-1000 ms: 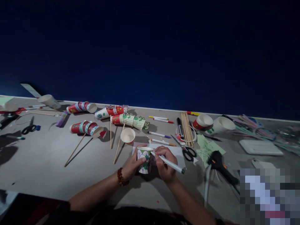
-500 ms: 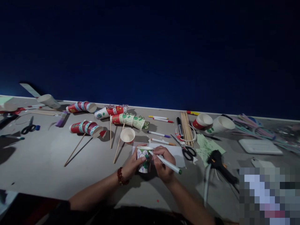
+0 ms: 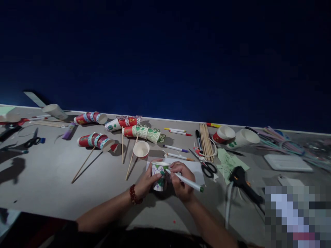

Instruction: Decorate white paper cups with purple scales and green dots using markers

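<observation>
A paper cup (image 3: pixel 157 184) with purple outlines and green colouring is gripped by my left hand (image 3: pixel 146 181), its rim facing up and a little toward me. My right hand (image 3: pixel 182 181) pinches a white marker (image 3: pixel 188 181) with a green end; the tip meets the upper right side of the cup. Under and behind the cup lies a sheet of white paper (image 3: pixel 195 172). Just beyond my left hand stands another paper cup (image 3: pixel 141 150), its opening facing me. My fingers partly hide the drawing on the cup I hold.
Joined decorated cups (image 3: pixel 141 133) on sticks lie across the back left. Markers (image 3: pixel 176 148), scissors (image 3: pixel 208 168), wooden sticks (image 3: pixel 205 141) and green paper (image 3: pixel 227 162) lie ahead. A black glue gun (image 3: pixel 243 182) is at right, with paper cups (image 3: pixel 244 138) behind it.
The marker and my right hand have shifted slightly right and down against the cup's side. My left hand keeps its grip on the cup.
</observation>
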Demonstrator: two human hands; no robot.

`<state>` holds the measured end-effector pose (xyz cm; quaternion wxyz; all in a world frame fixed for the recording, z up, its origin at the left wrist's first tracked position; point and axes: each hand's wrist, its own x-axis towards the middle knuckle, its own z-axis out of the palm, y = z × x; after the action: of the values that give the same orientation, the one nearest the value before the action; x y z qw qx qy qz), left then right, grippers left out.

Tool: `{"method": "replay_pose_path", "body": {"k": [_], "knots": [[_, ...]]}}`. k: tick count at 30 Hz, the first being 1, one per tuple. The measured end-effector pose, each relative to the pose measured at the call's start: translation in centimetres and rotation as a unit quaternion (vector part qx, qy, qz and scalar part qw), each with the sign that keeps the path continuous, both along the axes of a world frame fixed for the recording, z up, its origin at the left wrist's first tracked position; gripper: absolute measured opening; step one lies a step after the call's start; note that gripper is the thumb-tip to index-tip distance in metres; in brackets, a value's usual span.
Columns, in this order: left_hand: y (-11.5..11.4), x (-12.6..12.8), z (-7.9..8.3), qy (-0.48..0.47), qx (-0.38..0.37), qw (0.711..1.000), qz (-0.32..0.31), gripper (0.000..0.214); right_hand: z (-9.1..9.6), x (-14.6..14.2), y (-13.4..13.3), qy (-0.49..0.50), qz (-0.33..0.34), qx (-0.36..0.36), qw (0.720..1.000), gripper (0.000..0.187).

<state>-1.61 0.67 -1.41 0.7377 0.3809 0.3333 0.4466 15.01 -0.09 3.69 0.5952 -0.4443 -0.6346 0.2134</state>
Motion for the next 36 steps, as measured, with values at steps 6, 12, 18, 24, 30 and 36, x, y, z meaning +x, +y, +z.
{"method": "replay_pose_path", "body": {"k": [6,12,18,24,30,36], "knots": [[-0.02,-0.03,-0.06,-0.002,-0.003,1.0,0.001,0.069,0.04,-0.02,-0.07,0.003,-0.001,-0.003,1.0,0.01],[-0.01,-0.1,0.1,0.001,0.0,1.0,0.007,0.068,0.08,0.04,-0.04,0.004,0.003,-0.008,1.0,0.01],[-0.04,-0.09,0.23,-0.004,-0.005,1.0,-0.001,0.07,-0.11,0.02,0.04,-0.003,0.002,-0.005,1.0,0.009],[-0.01,-0.11,-0.18,-0.008,-0.001,1.0,-0.002,0.07,0.33,-0.1,-0.04,-0.01,0.003,-0.014,1.0,0.009],[-0.05,-0.08,0.08,-0.014,-0.018,1.0,0.004,0.07,0.4,-0.05,0.04,-0.013,0.008,-0.009,1.0,0.008],[-0.03,-0.05,0.41,-0.01,-0.029,1.0,0.005,0.071,-0.22,0.12,0.15,-0.006,-0.018,-0.007,1.0,0.01]]}}
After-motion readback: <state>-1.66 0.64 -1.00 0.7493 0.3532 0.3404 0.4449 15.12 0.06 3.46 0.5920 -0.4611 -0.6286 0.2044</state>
